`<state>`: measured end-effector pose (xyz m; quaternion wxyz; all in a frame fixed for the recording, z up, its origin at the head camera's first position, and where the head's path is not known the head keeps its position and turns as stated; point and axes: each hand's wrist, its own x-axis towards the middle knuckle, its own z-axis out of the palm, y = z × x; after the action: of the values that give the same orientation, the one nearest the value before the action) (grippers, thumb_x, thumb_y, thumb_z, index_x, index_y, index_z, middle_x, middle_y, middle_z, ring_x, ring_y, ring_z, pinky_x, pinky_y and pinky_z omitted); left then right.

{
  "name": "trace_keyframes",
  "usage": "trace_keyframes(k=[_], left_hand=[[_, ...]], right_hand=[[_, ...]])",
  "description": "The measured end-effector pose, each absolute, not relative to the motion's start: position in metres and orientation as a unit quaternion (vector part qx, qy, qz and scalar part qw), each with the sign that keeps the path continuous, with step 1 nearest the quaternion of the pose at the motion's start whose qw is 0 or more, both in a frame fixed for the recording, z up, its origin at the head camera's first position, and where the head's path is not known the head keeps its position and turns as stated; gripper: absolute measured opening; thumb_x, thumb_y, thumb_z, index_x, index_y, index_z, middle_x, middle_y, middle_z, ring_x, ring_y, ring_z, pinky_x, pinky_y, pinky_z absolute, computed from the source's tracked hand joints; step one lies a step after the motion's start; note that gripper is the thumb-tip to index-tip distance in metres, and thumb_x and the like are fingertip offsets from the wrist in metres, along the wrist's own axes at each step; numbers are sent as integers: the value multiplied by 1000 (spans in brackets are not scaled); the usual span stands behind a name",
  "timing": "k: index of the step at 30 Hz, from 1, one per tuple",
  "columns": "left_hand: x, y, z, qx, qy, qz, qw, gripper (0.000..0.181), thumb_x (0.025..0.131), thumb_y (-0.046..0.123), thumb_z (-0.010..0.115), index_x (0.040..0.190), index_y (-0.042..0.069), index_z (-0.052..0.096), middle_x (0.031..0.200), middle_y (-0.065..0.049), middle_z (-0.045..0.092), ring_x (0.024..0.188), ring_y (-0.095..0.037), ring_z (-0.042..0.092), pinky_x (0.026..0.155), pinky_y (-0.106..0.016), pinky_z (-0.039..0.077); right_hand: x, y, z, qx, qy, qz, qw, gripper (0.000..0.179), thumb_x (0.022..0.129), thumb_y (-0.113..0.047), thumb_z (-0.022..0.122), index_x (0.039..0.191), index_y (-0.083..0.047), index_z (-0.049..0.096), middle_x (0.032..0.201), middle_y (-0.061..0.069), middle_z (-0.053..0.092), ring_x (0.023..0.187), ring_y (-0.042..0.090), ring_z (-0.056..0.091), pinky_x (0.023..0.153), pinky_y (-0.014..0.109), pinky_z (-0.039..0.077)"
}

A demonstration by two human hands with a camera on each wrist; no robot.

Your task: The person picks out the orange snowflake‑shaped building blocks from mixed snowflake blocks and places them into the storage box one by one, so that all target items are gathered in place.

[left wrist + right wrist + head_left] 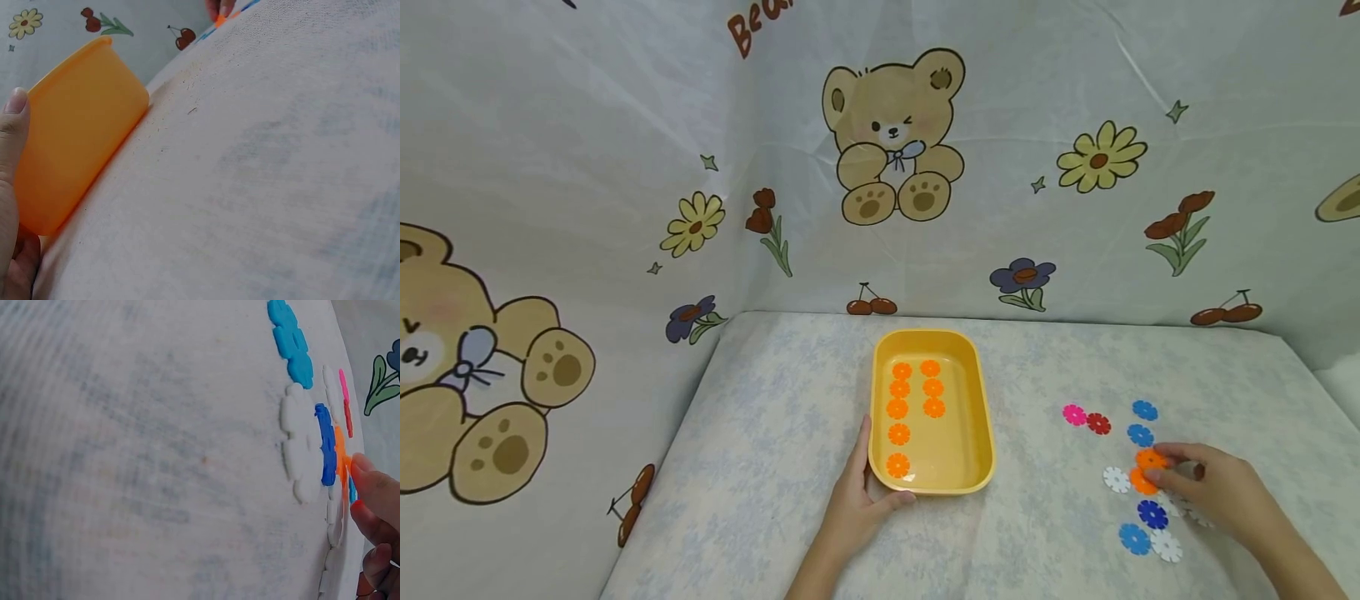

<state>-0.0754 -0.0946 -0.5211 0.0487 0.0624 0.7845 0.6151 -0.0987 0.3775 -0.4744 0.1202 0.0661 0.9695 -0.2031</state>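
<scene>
My left hand (pixel 857 508) holds the near left corner of a yellow plastic tray (pixel 985 417), thumb along the near wall and fingers up the left side. Inside the tray lie orange flower-shaped discs (pixel 898 434) in two columns, the left one longer. In the left wrist view the tray's outer wall (pixel 81 131) rises beside the thumb. Over on the right, my right hand (pixel 1221 492) has thumb and forefinger on two overlapping orange flower discs (pixel 1144 481), pinching at their right edge. The right wrist view shows an orange disc (pixel 340 453) edge-on at the fingertips.
Around the right hand lie loose flower discs: light blue (pixel 1145 409), dark blue (pixel 1152 514), white (pixel 1116 479), pink (pixel 1074 414) and red (pixel 1098 423). A pale mottled cloth (pixel 760 433) covers the table. Behind it hangs a bear-patterned curtain (pixel 1000 100).
</scene>
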Motion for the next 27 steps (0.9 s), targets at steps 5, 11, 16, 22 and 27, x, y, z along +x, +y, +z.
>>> trace_keyframes(k=[5, 11, 16, 22, 27], left_hand=[[-75, -95, -519, 59, 783, 617, 51, 113, 80, 36, 83, 161, 32, 3, 166, 10, 10, 152, -10, 17, 118, -20, 23], [-74, -95, -519, 62, 783, 617, 52, 113, 81, 36, 82, 161, 31, 2, 166, 10, 10, 152, -11, 17, 118, -21, 23], [-74, -95, -519, 63, 785, 614, 50, 113, 81, 36, 82, 161, 30, 3, 166, 9, 10, 153, -14, 17, 118, -22, 23], [-74, -95, -518, 61, 783, 616, 52, 112, 81, 35, 82, 161, 30, 3, 166, 10, 9, 153, -12, 17, 116, -17, 22], [-75, -95, -520, 68, 789, 609, 51, 112, 82, 37, 81, 161, 30, 1, 167, 9, 9, 153, -15, 17, 116, -17, 23]], right_hand=[[-100, 376, -476, 67, 969, -199, 130, 71, 80, -54, 77, 123, 1, 64, 82, 2, 56, 77, 20, 47, 54, 24, 34], [-103, 372, -474, 59, 967, -212, 126, 76, 86, -57, 70, 127, 6, 58, 83, 4, 58, 76, 19, 48, 52, 22, 40], [-103, 343, -463, 18, 970, -231, 79, 63, 90, -52, 68, 126, 0, 61, 78, 3, 51, 66, 13, 40, 47, 25, 33], [-114, 285, -446, -61, 958, -279, 13, 40, 89, -31, 75, 119, -6, 67, 83, 1, 56, 62, 9, 36, 46, 24, 31], [-122, 234, -441, -115, 936, -333, -14, 29, 84, -25, 80, 110, -16, 71, 85, -4, 60, 64, 9, 39, 49, 23, 34]])
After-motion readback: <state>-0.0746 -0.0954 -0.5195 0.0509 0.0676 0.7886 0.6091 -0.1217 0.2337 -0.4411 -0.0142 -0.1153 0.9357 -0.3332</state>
